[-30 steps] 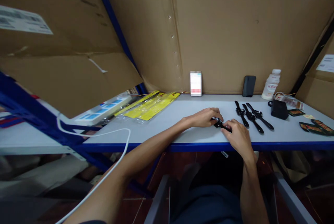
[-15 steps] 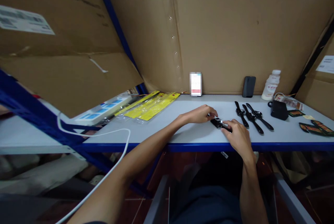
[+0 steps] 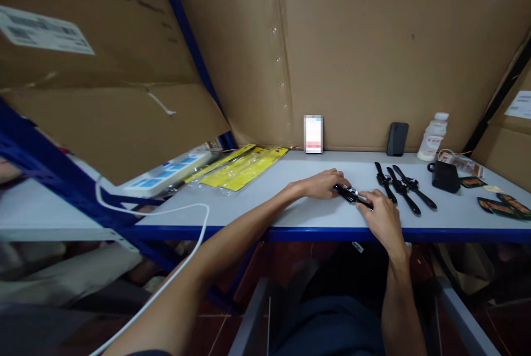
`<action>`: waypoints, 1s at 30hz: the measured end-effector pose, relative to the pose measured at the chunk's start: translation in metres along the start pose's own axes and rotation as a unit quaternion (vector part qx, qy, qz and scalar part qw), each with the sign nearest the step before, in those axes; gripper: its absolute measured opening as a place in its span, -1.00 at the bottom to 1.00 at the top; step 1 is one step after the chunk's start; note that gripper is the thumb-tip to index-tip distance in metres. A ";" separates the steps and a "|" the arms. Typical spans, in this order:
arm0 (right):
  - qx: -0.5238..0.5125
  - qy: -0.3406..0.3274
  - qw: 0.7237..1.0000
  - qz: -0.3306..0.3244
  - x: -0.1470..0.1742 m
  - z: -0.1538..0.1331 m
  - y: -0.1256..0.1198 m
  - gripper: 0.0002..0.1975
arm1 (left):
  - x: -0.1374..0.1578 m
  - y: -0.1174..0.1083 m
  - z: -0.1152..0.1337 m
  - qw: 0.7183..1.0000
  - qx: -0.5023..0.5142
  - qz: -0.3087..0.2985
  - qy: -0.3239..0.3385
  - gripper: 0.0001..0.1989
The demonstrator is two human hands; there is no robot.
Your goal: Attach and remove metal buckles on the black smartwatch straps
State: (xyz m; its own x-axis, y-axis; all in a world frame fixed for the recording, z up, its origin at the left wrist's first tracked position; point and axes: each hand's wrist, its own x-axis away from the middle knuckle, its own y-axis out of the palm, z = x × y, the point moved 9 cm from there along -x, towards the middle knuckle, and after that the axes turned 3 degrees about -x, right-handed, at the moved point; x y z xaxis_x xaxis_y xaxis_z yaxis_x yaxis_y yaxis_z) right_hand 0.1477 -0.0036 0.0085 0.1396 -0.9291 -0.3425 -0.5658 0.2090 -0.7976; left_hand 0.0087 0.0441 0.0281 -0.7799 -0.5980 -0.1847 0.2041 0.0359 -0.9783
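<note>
Between my hands, low over the grey tabletop, is a black spokeshave (image 3: 352, 195) with a shiny metal part at its middle. My left hand (image 3: 326, 184) has its fingers closed round the far-left handle. The other handle is pinched by my right hand (image 3: 382, 216), its thumb and fingers around the near-right end. Just right of my right hand lie several more black spokeshaves, among them a left one (image 3: 385, 182), a middle one (image 3: 403, 190) and a right one (image 3: 415, 186), all slanting the same way.
Yellow-backed clear packages (image 3: 253, 171) lie at the left beside a white power strip (image 3: 168, 173). A lit phone (image 3: 313, 135), a dark phone (image 3: 397, 139) and a bottle (image 3: 432, 137) stand along the cardboard wall. A black box (image 3: 444, 176) and dark packets (image 3: 504, 207) lie right. A white cable (image 3: 199, 206) hangs left.
My left fingers have closed onto the spokeshave's left handle, where they hovered loosely before. The spokeshave has turned slightly in my hands. The whole view has shifted a little.
</note>
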 end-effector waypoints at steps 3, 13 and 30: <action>0.005 0.008 1.000 0.001 -0.001 0.002 0.000 -0.67 | -0.002 0.004 -0.009 0.999 0.037 0.006 -0.015 -0.59; -0.015 0.007 1.000 0.006 -0.001 0.004 0.000 -0.68 | -0.002 0.003 -0.014 0.986 0.169 -0.004 0.009 -0.64; -0.031 -0.023 0.999 -0.001 0.000 0.002 0.001 -0.66 | -0.001 0.003 -0.018 0.979 0.202 -0.015 -0.020 -0.67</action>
State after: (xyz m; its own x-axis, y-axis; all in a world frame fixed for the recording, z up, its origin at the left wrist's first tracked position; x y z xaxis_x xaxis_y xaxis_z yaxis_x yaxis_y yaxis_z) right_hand 0.1486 -0.0032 0.0073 0.1762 -0.9142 -0.3650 -0.6149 0.1873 -0.7660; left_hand -0.0002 0.0592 0.0240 -0.7671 -0.6250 -0.1444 0.4048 -0.2971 -0.8648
